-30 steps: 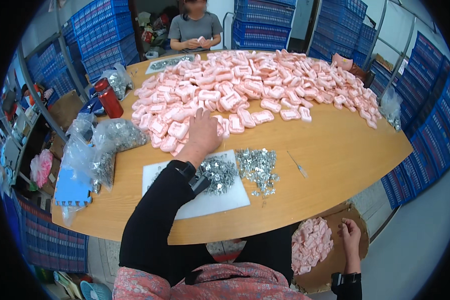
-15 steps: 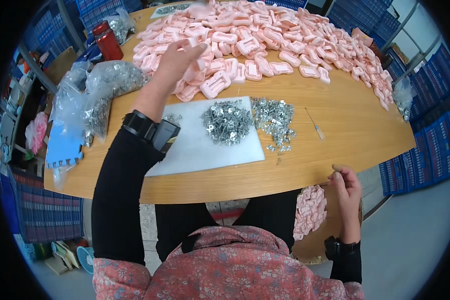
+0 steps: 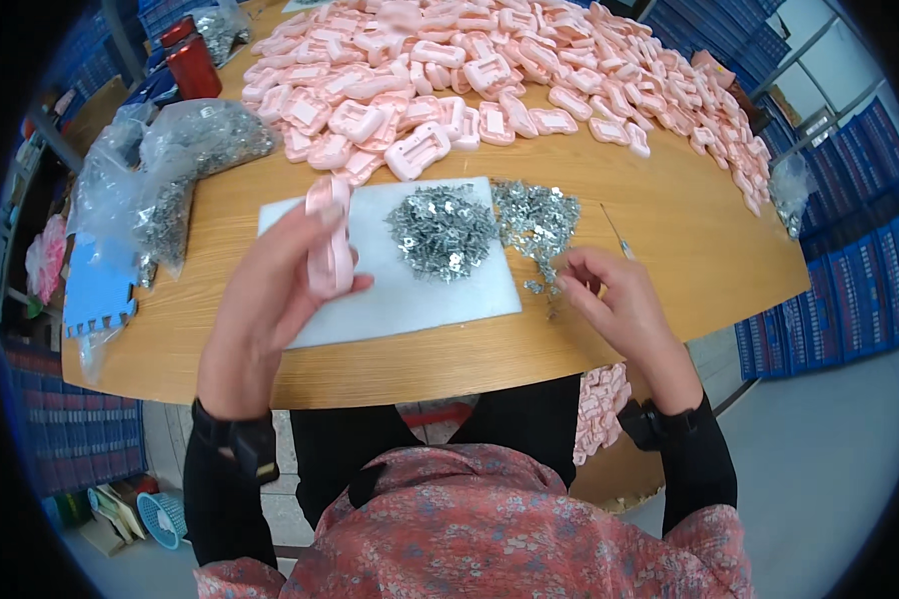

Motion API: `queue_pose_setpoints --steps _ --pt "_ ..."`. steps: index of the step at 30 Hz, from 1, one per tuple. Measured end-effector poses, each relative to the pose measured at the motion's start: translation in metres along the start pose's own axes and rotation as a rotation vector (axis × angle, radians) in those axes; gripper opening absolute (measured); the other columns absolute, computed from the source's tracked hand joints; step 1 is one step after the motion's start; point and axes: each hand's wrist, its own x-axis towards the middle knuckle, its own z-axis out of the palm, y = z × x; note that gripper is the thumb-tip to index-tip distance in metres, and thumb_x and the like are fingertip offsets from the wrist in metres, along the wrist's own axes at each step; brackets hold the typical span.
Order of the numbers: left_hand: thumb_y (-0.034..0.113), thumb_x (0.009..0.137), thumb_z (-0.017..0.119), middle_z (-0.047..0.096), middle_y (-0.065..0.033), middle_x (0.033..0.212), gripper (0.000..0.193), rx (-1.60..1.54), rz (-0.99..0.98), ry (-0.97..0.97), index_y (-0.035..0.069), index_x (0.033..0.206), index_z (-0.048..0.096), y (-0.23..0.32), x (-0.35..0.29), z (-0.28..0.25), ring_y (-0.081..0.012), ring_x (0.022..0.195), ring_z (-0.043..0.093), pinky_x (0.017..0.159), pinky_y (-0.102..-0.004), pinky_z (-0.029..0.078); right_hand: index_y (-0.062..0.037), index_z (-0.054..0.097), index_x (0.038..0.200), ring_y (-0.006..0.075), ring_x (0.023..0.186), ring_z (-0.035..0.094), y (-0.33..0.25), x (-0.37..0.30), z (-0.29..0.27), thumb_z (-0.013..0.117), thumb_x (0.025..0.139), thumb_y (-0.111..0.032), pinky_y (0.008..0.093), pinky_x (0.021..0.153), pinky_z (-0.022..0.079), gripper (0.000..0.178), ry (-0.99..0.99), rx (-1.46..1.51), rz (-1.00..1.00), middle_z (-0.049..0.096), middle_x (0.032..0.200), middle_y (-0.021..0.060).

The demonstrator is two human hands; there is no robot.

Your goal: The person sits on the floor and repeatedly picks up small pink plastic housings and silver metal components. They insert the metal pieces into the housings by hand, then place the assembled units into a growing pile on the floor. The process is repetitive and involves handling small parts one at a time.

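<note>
My left hand (image 3: 268,285) is closed round a pale pink plastic casing (image 3: 331,250), held on edge above the left part of a white foam sheet (image 3: 440,312). On that sheet lies a heap of small silver metal pieces (image 3: 440,235). A second, looser heap of metal pieces (image 3: 536,218) spreads on the bare wood just right of the sheet. At its near edge is my right hand (image 3: 624,307), thumb and forefinger drawn together in a pinch. Whatever sits between those fingertips is too small to make out.
A large mound of pink casings (image 3: 440,90) covers the far side of the wooden table (image 3: 689,260). A thin screwdriver (image 3: 616,232) lies beyond my right hand. Plastic bags of metal parts (image 3: 175,190), a blue foam mat (image 3: 100,285) and a red flask (image 3: 191,62) stand left.
My left hand has come back from the mound toward me with a pink casing in it. My right hand has moved up and left from the table's front edge to the loose metal pieces.
</note>
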Motion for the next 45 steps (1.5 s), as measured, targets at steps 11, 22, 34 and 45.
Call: queue_pose_setpoints --steps 11,22,34,45 --pt "0.018 0.091 0.067 0.064 -0.0104 0.087 0.043 -0.233 -0.121 -0.132 0.006 0.129 0.05 -0.075 -0.029 0.004 -0.0245 0.083 0.066 0.072 -0.0403 0.06 -0.0049 0.062 0.098 0.0308 0.086 0.062 0.023 0.055 0.029 0.068 0.082 -0.004 0.0405 0.076 0.05 0.017 0.0 -0.227 -0.228 0.064 0.087 0.0118" --pt "0.018 0.095 0.063 0.064 -0.0115 0.09 0.042 -0.177 -0.217 -0.1 0.005 0.132 0.049 -0.081 -0.021 0.019 -0.0221 0.084 0.066 0.073 -0.0367 0.059 -0.0058 0.061 0.096 0.0306 0.082 0.059 0.033 0.066 0.046 0.067 0.077 0.002 0.0406 0.076 0.05 0.021 -0.047 -0.023 -0.181 0.063 0.082 0.0098" --pt "0.013 0.093 0.067 0.068 -0.0127 0.103 0.045 -0.078 -0.166 -0.077 0.002 0.133 0.049 -0.089 0.013 0.051 -0.0199 0.092 0.068 0.079 -0.0349 0.059 -0.004 0.06 0.098 0.0157 0.08 0.064 0.016 0.047 0.045 0.065 0.083 0.0 0.0303 0.067 0.051 0.016 -0.145 0.015 -0.093 0.064 0.079 0.0047" --pt "0.013 0.091 0.069 0.067 -0.0108 0.106 0.04 0.016 -0.158 -0.089 0.002 0.126 0.052 -0.094 0.021 0.07 -0.018 0.094 0.067 0.081 -0.0324 0.058 -0.0053 0.06 0.094 0.02 0.075 0.063 -0.007 0.031 0.045 0.071 0.079 -0.002 0.0331 0.068 0.051 0.019 0.007 0.22 -0.137 0.061 0.08 0.0055"
